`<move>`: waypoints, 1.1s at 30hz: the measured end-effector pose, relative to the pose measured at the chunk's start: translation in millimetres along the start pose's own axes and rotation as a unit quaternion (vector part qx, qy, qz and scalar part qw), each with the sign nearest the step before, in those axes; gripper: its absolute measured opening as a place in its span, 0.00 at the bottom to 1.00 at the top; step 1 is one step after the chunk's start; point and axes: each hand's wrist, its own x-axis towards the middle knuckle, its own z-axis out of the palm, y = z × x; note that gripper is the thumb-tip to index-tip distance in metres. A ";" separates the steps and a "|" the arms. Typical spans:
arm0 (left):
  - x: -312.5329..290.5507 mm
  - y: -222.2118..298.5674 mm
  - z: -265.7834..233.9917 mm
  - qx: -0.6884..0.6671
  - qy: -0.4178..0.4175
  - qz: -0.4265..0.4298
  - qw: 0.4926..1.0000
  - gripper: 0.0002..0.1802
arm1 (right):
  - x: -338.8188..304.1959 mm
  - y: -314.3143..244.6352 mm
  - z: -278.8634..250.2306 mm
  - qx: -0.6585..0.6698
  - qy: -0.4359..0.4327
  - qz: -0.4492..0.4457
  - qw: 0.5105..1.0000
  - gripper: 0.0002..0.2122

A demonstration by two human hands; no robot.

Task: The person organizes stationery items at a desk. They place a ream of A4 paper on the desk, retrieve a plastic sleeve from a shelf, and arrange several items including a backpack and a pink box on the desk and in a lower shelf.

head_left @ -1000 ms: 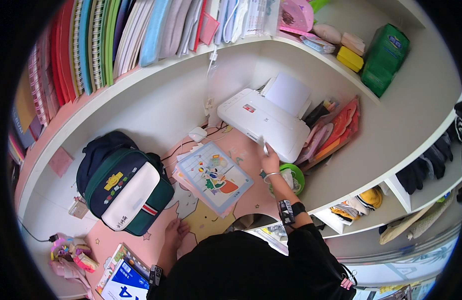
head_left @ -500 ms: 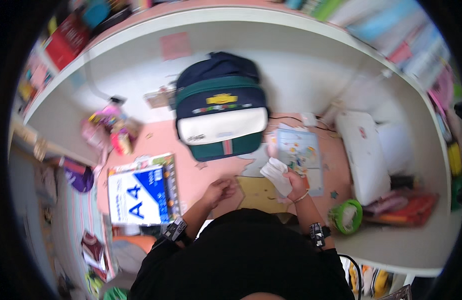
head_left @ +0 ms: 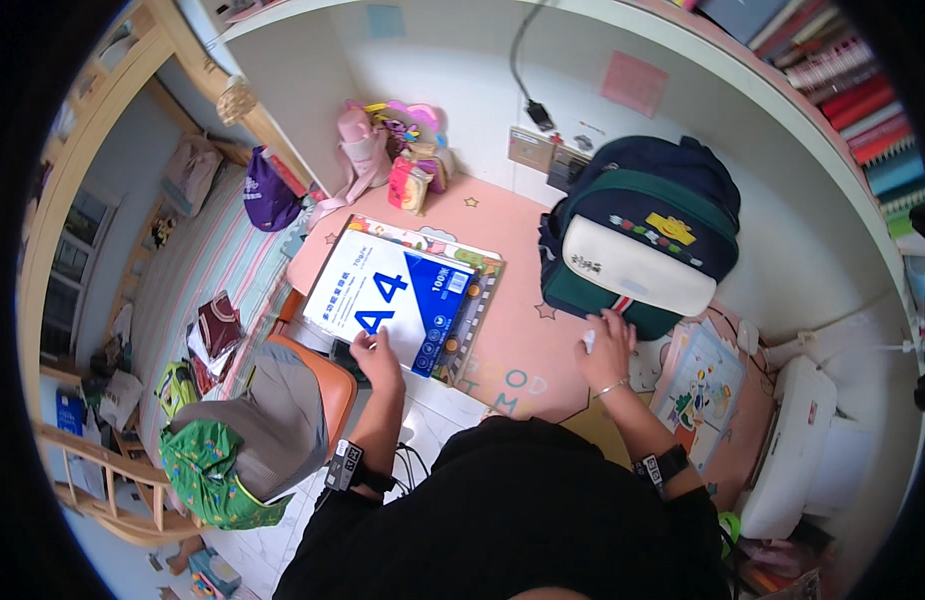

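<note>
My left hand (head_left: 377,362) is over the near edge of a blue-and-white paper pack (head_left: 367,285), fingers loosely bent and slightly apart, nothing seen in them. The pack lies on colourful flat books or boards (head_left: 482,275) on the pink desk mat. My right hand (head_left: 610,352) is at the bottom of a navy and green backpack (head_left: 672,210) with a white flap. A bit of white tissue or cloth (head_left: 588,340) shows between its thumb and fingers; most of it is hidden by the hand. The backpack leans against the wall.
A light blue illustrated sheet (head_left: 702,390) lies right of my right hand, with a white device (head_left: 792,440) beyond it. Pink items and a small package (head_left: 409,187) stand at the back left. An orange chair (head_left: 332,400) with grey fabric and a green bag (head_left: 207,470) is left.
The view has swung left, bringing the chair and bed into sight. My right hand has moved from the illustrated sheet to the backpack's bottom; the left has moved to the paper pack.
</note>
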 end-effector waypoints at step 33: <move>61.8 -51.4 -41.4 -0.269 -0.143 -0.278 0.911 0.22 | 129.7 -98.2 154.7 0.225 -0.447 -0.065 0.863 0.27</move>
